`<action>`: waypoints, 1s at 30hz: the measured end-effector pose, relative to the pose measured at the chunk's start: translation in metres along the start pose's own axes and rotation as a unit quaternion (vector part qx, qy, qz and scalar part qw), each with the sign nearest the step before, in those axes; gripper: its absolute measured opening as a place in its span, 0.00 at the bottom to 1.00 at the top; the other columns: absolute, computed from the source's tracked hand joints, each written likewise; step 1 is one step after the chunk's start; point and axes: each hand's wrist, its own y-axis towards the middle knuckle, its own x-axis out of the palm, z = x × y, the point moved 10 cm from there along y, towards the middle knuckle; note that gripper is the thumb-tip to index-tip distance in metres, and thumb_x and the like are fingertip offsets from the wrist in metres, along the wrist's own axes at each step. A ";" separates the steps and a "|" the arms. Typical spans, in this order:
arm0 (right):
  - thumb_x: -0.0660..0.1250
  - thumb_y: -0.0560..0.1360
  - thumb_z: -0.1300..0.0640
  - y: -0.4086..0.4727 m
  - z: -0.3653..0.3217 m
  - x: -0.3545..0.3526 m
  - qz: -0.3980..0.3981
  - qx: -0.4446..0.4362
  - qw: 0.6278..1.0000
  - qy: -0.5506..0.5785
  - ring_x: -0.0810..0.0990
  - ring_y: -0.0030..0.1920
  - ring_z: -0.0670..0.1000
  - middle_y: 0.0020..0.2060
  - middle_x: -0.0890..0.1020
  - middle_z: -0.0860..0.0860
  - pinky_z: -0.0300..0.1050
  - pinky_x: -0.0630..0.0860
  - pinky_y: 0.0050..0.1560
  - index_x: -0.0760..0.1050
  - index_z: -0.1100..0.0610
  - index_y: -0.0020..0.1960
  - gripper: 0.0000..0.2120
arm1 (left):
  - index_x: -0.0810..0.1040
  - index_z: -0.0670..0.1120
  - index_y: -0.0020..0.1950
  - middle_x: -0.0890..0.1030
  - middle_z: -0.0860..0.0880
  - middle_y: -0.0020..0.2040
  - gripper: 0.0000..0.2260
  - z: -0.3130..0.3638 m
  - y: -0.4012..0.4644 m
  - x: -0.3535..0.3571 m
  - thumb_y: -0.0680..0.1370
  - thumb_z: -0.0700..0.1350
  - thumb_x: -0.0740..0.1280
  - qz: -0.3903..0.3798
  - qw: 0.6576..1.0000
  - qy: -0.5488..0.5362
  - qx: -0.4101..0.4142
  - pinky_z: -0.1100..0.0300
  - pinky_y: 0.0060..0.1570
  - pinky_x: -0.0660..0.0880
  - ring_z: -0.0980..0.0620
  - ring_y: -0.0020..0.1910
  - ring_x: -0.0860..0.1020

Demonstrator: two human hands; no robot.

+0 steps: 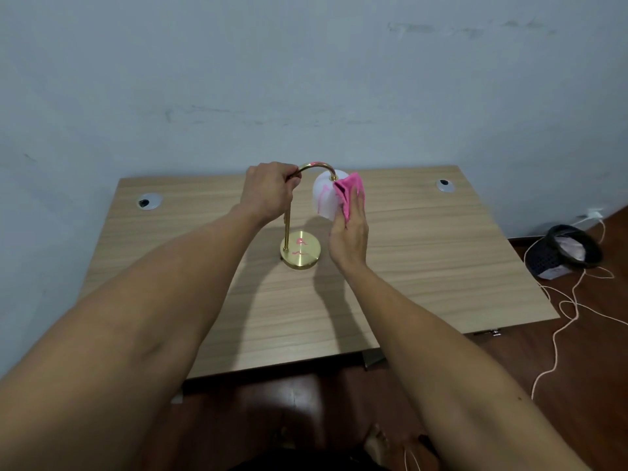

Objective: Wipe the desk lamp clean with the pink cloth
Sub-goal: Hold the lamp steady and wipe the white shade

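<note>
Now the left hand (268, 192) grips the lamp (299, 212) by its neck, mid-desk (424, 253); the right hand (350, 232) presses the pink cloth (350, 192) against its shade (324, 195). Pushing hard could tip it.

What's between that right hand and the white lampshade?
The pink cloth. In the head view the right hand presses it flat against the white lampshade, so skin and shade seem not to touch there.

The left hand (268, 190) hides the upper lamp stem; the pink cloth (348, 193) covers the shade's right side.
</note>
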 end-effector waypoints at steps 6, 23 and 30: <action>0.59 0.80 0.67 -0.010 -0.007 0.008 -0.101 -0.129 0.977 -0.134 0.46 0.83 0.63 0.84 0.47 0.57 0.64 0.71 0.73 0.55 0.53 0.83 0.33 | 0.84 0.46 0.49 0.79 0.47 0.35 0.08 0.002 0.000 0.000 0.81 0.46 0.65 0.011 1.000 0.000 0.000 0.51 0.50 0.74 0.38 0.45 0.80; 0.52 0.79 0.54 -0.025 0.000 -0.012 -0.098 -0.111 0.984 -0.104 0.58 0.82 0.57 0.83 0.53 0.54 0.53 0.77 0.65 0.57 0.55 0.82 0.31 | 0.83 0.46 0.47 0.77 0.51 0.35 0.06 -0.001 0.003 0.005 0.79 0.42 0.66 -0.003 1.000 -0.016 -0.017 0.57 0.46 0.68 0.46 0.41 0.75; 0.56 0.80 0.69 0.007 -0.011 0.006 -0.097 -0.120 0.979 -0.136 0.49 0.83 0.64 0.83 0.52 0.57 0.69 0.64 0.76 0.58 0.53 0.82 0.33 | 0.83 0.46 0.48 0.79 0.50 0.36 0.06 -0.005 0.005 0.007 0.79 0.42 0.66 -0.009 1.000 -0.022 -0.017 0.58 0.44 0.67 0.45 0.41 0.76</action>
